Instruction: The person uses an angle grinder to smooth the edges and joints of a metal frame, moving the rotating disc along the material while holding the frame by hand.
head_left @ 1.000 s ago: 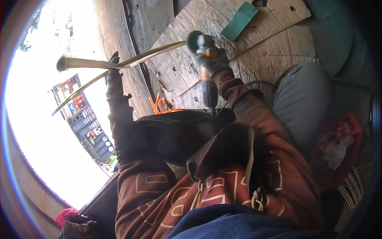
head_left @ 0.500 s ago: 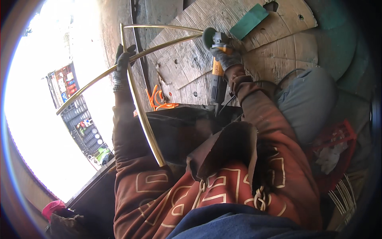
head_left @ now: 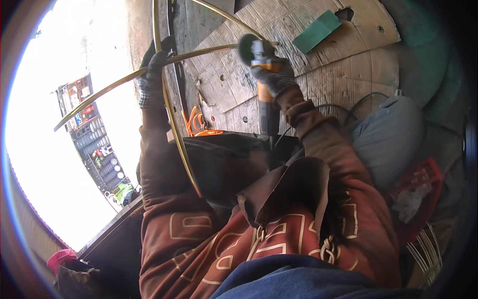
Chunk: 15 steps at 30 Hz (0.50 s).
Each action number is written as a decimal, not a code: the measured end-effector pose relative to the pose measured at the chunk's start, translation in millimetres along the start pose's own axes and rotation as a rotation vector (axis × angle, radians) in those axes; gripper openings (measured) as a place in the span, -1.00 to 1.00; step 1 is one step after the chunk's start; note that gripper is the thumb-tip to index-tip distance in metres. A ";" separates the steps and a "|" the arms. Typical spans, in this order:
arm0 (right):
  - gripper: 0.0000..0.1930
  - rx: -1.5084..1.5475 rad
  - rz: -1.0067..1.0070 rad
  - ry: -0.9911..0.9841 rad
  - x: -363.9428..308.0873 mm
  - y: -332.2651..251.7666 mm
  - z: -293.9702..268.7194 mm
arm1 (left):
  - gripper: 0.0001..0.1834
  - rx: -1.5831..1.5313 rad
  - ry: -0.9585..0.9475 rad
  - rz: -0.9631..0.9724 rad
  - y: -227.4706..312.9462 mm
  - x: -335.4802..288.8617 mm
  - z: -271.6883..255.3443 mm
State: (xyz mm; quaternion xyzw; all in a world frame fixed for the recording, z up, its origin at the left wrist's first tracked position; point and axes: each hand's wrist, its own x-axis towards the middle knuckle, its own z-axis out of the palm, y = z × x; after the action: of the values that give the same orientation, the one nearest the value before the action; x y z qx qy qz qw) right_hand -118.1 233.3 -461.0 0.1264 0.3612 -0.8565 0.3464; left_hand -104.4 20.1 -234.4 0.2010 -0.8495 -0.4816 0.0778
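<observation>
My left hand (head_left: 153,72), in a dark glove with a knit cuff, is closed around the crossing of a gold-coloured metal frame (head_left: 107,95). The frame is made of slim curved bars; one runs down past my left forearm, another reaches right toward the grinder. My gloved right hand (head_left: 276,75) grips an orange and dark grey angle grinder (head_left: 269,112) near its head. Its round green disc (head_left: 245,49) looks smeared and meets the right end of the long bar; whether they touch I cannot tell. A third bar (head_left: 226,14) slopes down behind the grinder's head.
Worn cardboard sheets (head_left: 343,74) cover the floor ahead, with a green rectangular piece (head_left: 317,31) on top. Orange cord (head_left: 195,123) lies beside the cardboard. A red plastic crate (head_left: 418,189) stands at right, next to a grey cloth-like bulk (head_left: 388,132). A black cable trails from the grinder.
The gold frame has tilted in my left hand, its far side rising out of the picture. My right hand has moved the grinder slightly left and nearer.
</observation>
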 end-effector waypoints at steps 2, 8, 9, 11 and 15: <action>-0.44 -0.301 -0.088 -0.083 -29.4 -28.8 66.7 | -0.42 0.027 0.029 -0.017 3.5 -5.8 -13.9; -0.55 -0.226 0.014 0.100 -7.1 -17.9 14.5 | -0.44 0.071 -0.024 -0.011 4.1 -4.9 -16.1; -0.61 -0.240 0.071 0.216 -1.9 -23.3 -6.3 | -0.44 -0.001 -0.033 -0.021 -8.4 0.2 -12.2; -0.70 -0.355 0.167 0.228 2.1 -27.2 -13.3 | -0.43 -0.062 -0.023 -0.017 -6.5 3.1 -12.1; -0.40 -0.263 -0.071 -0.027 -25.0 -33.2 48.9 | -0.42 -0.034 -0.014 -0.020 -0.4 3.7 -13.7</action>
State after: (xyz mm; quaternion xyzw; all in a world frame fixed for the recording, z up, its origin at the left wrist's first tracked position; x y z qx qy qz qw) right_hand -121.0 227.8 -397.1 0.0554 0.4699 -0.8151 0.3343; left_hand -103.2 7.5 -227.7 0.2045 -0.8398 -0.4980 0.0703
